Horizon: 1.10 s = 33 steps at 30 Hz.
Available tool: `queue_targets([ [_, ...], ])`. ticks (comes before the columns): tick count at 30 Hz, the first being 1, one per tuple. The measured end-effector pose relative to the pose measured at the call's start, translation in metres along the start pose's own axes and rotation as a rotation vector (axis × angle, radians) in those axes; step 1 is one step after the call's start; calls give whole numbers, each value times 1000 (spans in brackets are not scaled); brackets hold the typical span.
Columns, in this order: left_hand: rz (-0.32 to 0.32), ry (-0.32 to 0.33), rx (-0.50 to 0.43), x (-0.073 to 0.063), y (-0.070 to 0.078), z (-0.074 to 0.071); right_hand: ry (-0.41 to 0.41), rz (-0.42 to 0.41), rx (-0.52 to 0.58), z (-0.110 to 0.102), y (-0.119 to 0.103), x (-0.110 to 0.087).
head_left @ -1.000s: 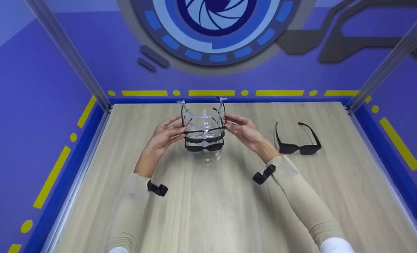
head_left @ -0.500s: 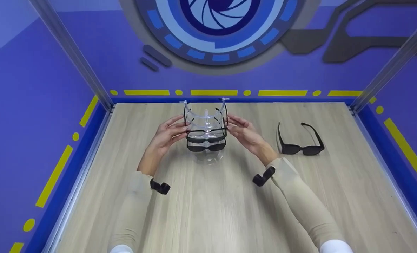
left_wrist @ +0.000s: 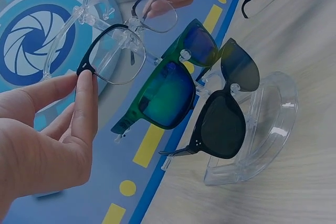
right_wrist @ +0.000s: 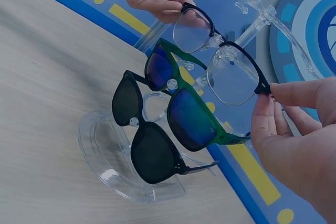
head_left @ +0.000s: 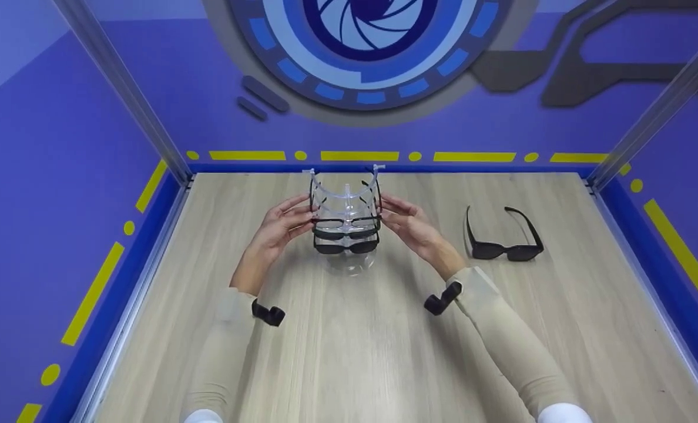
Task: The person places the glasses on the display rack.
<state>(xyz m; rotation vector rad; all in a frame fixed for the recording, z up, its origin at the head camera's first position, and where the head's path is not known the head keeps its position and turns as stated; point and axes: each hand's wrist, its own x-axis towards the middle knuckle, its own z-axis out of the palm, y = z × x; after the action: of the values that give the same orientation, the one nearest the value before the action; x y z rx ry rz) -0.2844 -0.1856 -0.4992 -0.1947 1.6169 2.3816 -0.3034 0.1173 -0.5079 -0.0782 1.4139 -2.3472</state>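
My left hand (head_left: 275,229) and right hand (head_left: 413,226) pinch the two hinge corners of the clear-lens eyeglasses (right_wrist: 233,74), which have black upper rims. The eyeglasses sit at an upper tier of a clear plastic display stand (left_wrist: 286,103), their bridge right at its nose peg. Below them on the stand are green-framed sunglasses (left_wrist: 168,95) with blue-green mirrored lenses. Lowest on the stand hang black sunglasses (right_wrist: 153,153) with dark lenses. Both wrist views show thumb and fingers at the frame's ends.
Another pair of black sunglasses (head_left: 504,251) lies on the wooden table (head_left: 349,352) to the right, temples unfolded toward the back wall. The stand's topmost arms (head_left: 343,191) rise above the eyeglasses. Blue-purple panels (head_left: 167,88) enclose the table at the back and sides.
The head view has shifted slightly, so the scene sits a little farther right. Both hands keep their grip on the eyeglasses, which stay at the same tier of the stand.
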Motion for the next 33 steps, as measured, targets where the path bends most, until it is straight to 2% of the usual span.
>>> queue_targets([
  [3, -2, 12, 8, 0, 0, 0, -3, 8, -7, -1, -1, -2],
  [9, -13, -5, 13, -2, -3, -3, 26, 41, -66, -8, -4, -11],
  [13, -9, 14, 19, -5, -4, -9, 21, 49, -123, -17, -9, -18],
  [20, -19, 48, 103, -18, -10, -23, -2, 79, -174, -36, -15, -37],
  [27, -54, 86, 147, -37, -26, -33, -64, 165, -285, -63, -13, -67],
  [33, -89, 67, 167, -50, -47, -31, -145, 204, -347, -96, -11, -94],
])
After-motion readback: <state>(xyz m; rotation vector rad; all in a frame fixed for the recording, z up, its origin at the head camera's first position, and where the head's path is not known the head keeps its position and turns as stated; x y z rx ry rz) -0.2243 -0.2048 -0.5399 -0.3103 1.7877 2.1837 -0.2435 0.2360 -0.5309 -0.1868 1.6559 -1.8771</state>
